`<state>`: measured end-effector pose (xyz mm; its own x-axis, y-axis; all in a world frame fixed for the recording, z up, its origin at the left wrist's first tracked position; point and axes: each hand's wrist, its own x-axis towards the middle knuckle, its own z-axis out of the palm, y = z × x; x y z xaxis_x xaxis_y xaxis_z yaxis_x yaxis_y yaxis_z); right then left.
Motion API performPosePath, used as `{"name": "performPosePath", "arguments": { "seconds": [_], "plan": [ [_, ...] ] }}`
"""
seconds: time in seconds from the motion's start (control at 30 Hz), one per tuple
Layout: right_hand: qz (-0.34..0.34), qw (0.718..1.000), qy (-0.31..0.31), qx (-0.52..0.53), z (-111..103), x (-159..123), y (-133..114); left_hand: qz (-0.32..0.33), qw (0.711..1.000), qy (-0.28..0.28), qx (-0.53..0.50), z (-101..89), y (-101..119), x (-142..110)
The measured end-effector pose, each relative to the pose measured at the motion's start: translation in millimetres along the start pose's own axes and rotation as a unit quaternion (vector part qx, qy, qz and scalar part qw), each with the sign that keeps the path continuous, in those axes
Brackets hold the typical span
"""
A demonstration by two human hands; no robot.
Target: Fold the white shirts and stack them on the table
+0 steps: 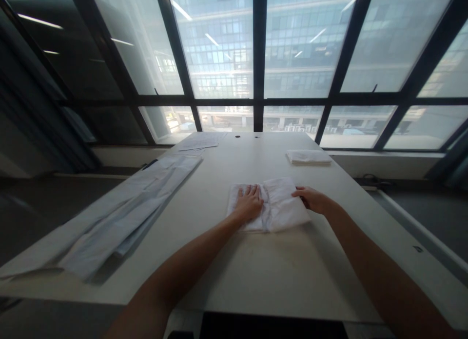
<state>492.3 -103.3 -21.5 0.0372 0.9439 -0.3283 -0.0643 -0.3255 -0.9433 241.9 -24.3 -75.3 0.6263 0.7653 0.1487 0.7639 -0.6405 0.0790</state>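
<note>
A folded white cloth (283, 202) lies on the white table in front of me, with a crease running down its middle. My left hand (250, 201) rests flat on its left part, fingers spread. At the cloth's right edge, my right hand (309, 197) pinches the border between thumb and fingers. That right part looks slightly raised off the table. The underside of the cloth and the tips of my right fingers are partly hidden.
Long, loosely folded white sheets (139, 207) lie along the table's left side. A neat folded white stack (309, 157) sits at the back right, and thin white sheets (199, 142) at the back left. The table (226, 270) reaches toward tall windows (223, 46).
</note>
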Motion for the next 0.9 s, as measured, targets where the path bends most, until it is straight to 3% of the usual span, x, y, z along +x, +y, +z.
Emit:
{"name": "performPosePath", "arguments": {
  "seconds": [0.13, 0.3, 0.43, 0.53, 0.6, 0.7, 0.77, 0.83, 0.9],
  "plan": [
    [-0.034, 0.999, 0.030, 0.006, 25.8, -1.4, -18.4, 0.005, 1.000, 0.010, -0.013, 0.6, 2.8, -0.9],
    [-0.060, 0.985, 0.121, -0.110, 72.5, -0.2, -48.5, 0.004, 0.999, 0.004, -0.054, -6.5, 0.7, -1.5],
    [-0.078, 0.972, 0.142, -0.172, 110.0, 12.9, -61.7, 0.031, 0.984, -0.003, -0.177, -18.3, -16.0, -10.2],
    [-0.120, 0.958, 0.137, -0.223, 138.3, 30.0, -57.7, 0.037, 0.961, 0.020, -0.273, -24.7, -33.8, -19.2],
    [-0.148, 0.947, 0.121, -0.256, 160.2, 39.6, -50.8, -0.014, 0.922, 0.049, -0.383, -27.3, -44.4, -23.4],
    [-0.138, 0.956, 0.054, -0.255, 192.4, 45.5, -39.8, -0.129, 0.780, 0.066, -0.609, -29.0, -56.6, -25.7],
    [-0.120, 0.965, -0.004, -0.233, 204.6, 44.3, -33.6, -0.168, 0.705, 0.050, -0.687, -28.4, -63.0, -25.9],
    [-0.144, 0.963, -0.012, -0.227, 203.3, 41.6, -26.9, -0.186, 0.675, 0.048, -0.713, -26.3, -68.4, -25.8],
    [-0.215, 0.946, 0.049, -0.237, 189.3, 38.2, -17.0, -0.203, 0.679, 0.065, -0.702, -23.3, -72.3, -25.5]
  ]
}}
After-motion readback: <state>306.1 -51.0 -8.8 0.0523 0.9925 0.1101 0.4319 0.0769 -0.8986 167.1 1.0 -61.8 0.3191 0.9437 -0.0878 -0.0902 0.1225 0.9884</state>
